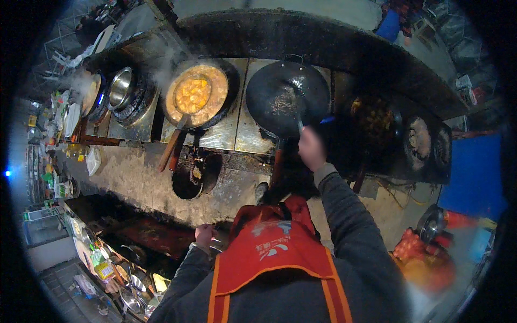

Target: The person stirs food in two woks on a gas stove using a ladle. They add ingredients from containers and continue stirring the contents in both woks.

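My right hand [312, 149] grips the handle of a cooking utensil that reaches into a black wok [260, 91]; the dark head of the utensil is hard to make out. Small brownish bits [284, 104] lie in the wok's bottom. My left hand [205, 235] is low beside the red apron [266, 258], fingers curled, and whether it holds anything does not show. Left of the wok, a pan of orange-brown stew [220, 87] steams. A round strainer or ladle [192, 97] rests in it, filled with yellow-orange chunks, its wooden handle sticking out toward me.
A steel bowl [121, 87] sits on a burner further left. To the right are a shadowed pan of food [371, 115] and more round pans [418, 141]. Behind my left side runs a counter crowded with utensils [129, 278]. Mesh sacks [424, 258] stand right; a person [394, 22] is beyond the stove.
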{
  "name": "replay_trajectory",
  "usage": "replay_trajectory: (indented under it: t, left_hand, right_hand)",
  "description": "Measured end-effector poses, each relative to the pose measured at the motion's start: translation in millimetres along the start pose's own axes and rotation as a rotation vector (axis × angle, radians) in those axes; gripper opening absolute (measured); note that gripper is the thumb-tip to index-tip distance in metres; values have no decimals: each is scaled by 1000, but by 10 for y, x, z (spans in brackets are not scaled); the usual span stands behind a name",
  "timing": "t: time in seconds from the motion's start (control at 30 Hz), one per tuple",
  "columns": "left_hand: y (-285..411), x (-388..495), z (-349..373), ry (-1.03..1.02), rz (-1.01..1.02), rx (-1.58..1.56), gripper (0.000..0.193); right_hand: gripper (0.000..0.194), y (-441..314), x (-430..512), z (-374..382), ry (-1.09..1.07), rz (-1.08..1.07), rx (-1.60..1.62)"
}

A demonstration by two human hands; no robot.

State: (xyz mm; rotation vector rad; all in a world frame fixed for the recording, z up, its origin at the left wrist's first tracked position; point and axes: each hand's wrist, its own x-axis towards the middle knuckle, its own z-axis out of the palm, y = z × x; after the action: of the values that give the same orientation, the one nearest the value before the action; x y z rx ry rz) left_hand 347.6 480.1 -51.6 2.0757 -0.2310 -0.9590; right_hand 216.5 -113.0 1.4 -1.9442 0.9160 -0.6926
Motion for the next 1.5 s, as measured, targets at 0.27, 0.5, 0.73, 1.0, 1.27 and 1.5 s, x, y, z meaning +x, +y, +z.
replay_trajectory:
  t: [0.27, 0.5, 0.73, 1.0, 1.27, 1.5]
  left_hand:
    - [3, 275, 121, 55, -501, -391, 22]
    - [236, 431, 217, -11, -523, -199, 35]
    - [349, 265, 59, -106, 129, -23, 31]
    - [-88, 55, -145, -41, -532, -249, 17]
    - [-488, 378, 16, -187, -388, -194, 28]
    - [-272, 684, -4, -325, 726, 345, 24]
  right_hand:
    - [51, -393, -889, -660, -267, 136, -219]
    - [51, -740, -1025, -1582, -374, 194, -311]
    - [48, -409, -493, -618, -109, 262, -143]
    - [47, -442, -120, -138, -241, 308, 29]
    - [51, -678, -760, -1079, -286, 217, -431]
    - [48, -736, -824, -1010, -308, 225, -216]
